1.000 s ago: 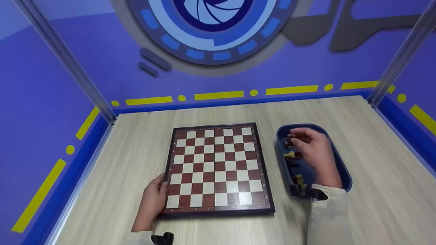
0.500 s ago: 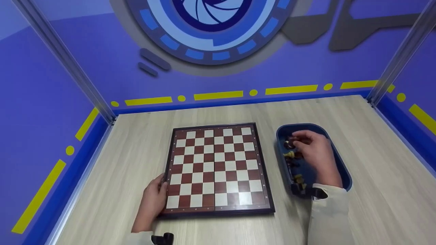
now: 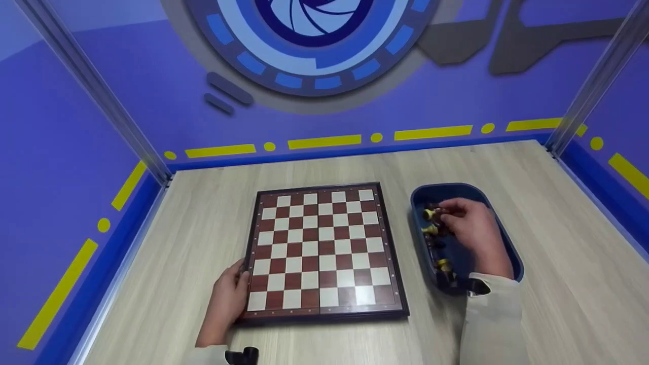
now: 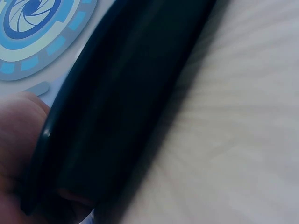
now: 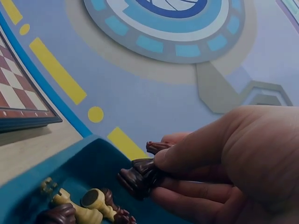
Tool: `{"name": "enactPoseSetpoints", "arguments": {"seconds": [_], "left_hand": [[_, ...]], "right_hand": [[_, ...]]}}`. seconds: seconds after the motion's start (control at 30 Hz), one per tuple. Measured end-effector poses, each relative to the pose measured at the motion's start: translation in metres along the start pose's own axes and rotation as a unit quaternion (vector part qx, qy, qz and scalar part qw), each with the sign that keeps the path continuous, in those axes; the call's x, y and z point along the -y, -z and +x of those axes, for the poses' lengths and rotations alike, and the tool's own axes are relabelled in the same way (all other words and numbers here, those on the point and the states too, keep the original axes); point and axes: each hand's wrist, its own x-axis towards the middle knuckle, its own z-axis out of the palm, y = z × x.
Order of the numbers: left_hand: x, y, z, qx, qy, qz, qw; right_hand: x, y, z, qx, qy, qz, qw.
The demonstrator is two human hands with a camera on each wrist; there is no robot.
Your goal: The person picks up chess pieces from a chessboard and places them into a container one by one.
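Observation:
A brown-and-white chessboard (image 3: 324, 248) lies on the table, spread flat. My left hand (image 3: 228, 294) grips the lower part of its left edge; in the left wrist view the dark side of the chessboard (image 4: 117, 102) hides most of the fingers. To the right stands a blue tray (image 3: 509, 248) with several light and dark chess pieces inside. Over the tray my right hand (image 3: 476, 228) pinches a dark chess piece (image 5: 140, 177) between thumb and fingers. Its kind is partly hidden by the fingers. A light rook (image 5: 77, 210) lies below it.
A wooden table (image 3: 203, 213) carries the board and tray. Blue-purple panels (image 3: 405, 111) with yellow marks close off the back and sides. A strip of tabletop separates the chessboard from the tray.
My right hand has shifted slightly right and nearer within the tray, and a light piece beside its fingertips now shows. The left hand and the chessboard stay put.

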Motion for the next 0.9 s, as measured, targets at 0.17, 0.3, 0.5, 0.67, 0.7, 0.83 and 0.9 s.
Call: {"name": "enactPoseSetpoints", "arguments": {"seconds": [0.17,0.3,0.5,0.67,0.7,0.83,0.9], "left_hand": [[-0.0003,0.0003,0.0000,-0.001,0.001,0.001,1.0000],[-0.0001,0.0004,-0.0004,-0.001,0.001,0.003,1.0000],[0.0002,0.0005,0.0002,-0.001,-0.003,-0.001,1.0000],[0.0000,0.0002,0.0011,0.001,0.001,-0.004,1.0000],[0.0000,0.0001,0.0011,0.001,0.002,-0.004,1.0000],[-0.0002,0.0001,0.0008,0.004,0.002,-0.004,1.0000],[0.0001,-0.0001,0.0005,0.004,0.003,-0.004,1.0000]], "right_hand": [[-0.0040,0.0013,0.0004,0.003,-0.001,-0.022,0.9998],[-0.0071,0.0025,0.0007,0.004,-0.009,-0.035,0.9993],[-0.0092,0.0053,-0.0010,0.008,-0.024,-0.043,0.9988],[-0.0090,0.0055,-0.0003,0.003,-0.018,-0.051,0.9985],[-0.0088,0.0052,-0.0001,0.002,-0.016,-0.050,0.9986],[-0.0079,0.0038,0.0005,0.001,-0.016,-0.053,0.9985],[-0.0073,0.0032,0.0002,-0.001,-0.016,-0.052,0.9985]]}}
